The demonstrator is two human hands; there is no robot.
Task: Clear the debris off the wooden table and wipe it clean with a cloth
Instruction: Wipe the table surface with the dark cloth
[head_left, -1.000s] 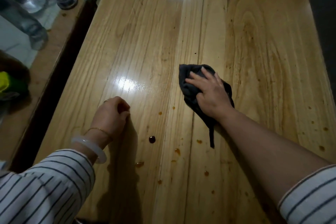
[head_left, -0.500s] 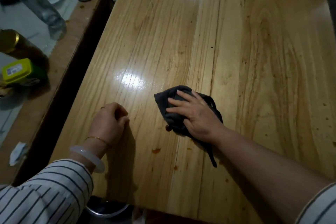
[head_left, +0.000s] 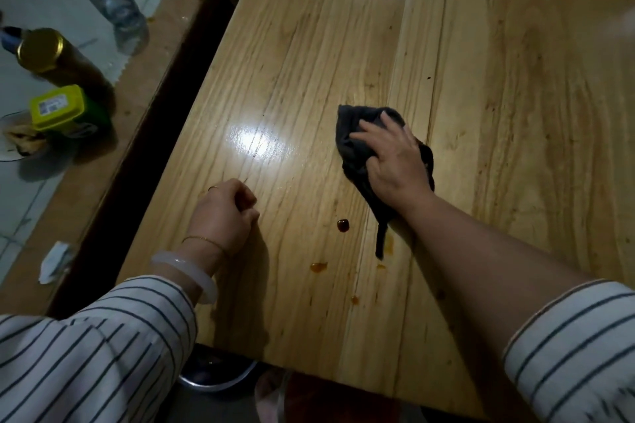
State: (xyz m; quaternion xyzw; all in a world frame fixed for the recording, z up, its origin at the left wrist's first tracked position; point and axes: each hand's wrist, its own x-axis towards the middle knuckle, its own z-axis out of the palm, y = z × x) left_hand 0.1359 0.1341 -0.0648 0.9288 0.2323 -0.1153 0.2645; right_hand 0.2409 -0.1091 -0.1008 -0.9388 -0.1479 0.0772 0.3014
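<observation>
We were mid-wipe: right hand, fingers flat, pressed the cloth; left hand, fingers clenched, sat empty on the bench. Next we'd probably need to hit those brown drops nearer us.

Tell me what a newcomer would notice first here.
The right hand pressing a dark grey cloth onto the middle of the wooden table stands out. Just nearer the person, brown drops dot the wood. The left hand rests curled on the table's left side.
</observation>
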